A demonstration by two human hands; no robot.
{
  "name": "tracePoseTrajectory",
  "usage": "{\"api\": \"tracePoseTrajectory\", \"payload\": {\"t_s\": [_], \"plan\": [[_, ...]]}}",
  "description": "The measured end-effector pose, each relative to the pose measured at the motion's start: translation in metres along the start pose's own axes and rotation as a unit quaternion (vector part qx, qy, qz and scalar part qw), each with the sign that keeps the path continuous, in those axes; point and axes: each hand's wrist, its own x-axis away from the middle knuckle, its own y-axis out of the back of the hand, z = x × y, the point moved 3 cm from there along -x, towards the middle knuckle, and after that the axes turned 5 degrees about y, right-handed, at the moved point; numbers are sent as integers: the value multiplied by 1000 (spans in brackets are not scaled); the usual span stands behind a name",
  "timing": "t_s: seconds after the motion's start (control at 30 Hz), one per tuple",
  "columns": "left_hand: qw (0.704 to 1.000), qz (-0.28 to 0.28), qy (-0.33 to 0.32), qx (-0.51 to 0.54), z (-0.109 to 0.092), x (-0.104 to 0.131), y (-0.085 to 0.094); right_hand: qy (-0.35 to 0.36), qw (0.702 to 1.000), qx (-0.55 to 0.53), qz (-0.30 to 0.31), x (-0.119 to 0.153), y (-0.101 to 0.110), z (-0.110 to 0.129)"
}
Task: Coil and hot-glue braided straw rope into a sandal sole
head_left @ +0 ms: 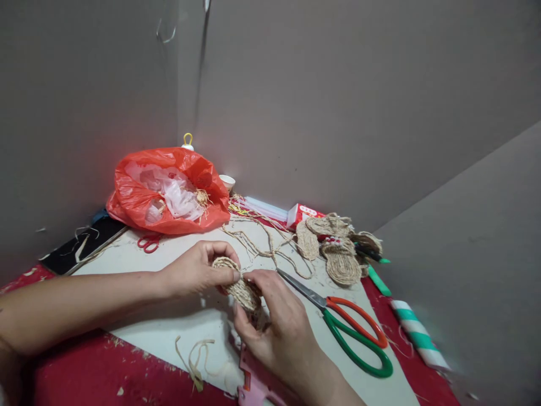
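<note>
A small sole-shaped piece of coiled straw rope [243, 290] is held between my two hands above the white board [160, 310]. My left hand [203, 270] pinches its far left end, thumb on top. The fingers of my right hand [279, 316] are closed around its right end and hide part of it. Below my right hand lies a pink glue gun [253, 380], partly covered by the hand. Large scissors [325, 304] with one red and one green handle lie to the right, blades slightly apart or closed, I cannot tell.
A red plastic bag [169, 220] with scraps stands at the back left, beside a dark flat panel [80, 248] and small red scissors [149, 243]. More straw soles [342, 262] are piled at the right. Loose straw cord [270, 245] crosses the board. Grey walls [338, 113] enclose the table.
</note>
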Motion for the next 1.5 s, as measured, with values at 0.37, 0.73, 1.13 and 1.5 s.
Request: {"api": "tracePoseTrajectory", "payload": {"t_s": [0.37,0.73,1.13,1.5], "plan": [[999,-20,-14,-29,0,7,-4,6,999,-7,-51,-1,1,3],[999,-13,-26,-40,-2,10,-6,5,997,-33,-76,-2,4,9],[916,83,-187,-344,-32,24,1,33,995,-40,-81,1,6,2],[844,82,-246,-470,-37,29,1,23,995,-85,-52,-1,10,4]]}}
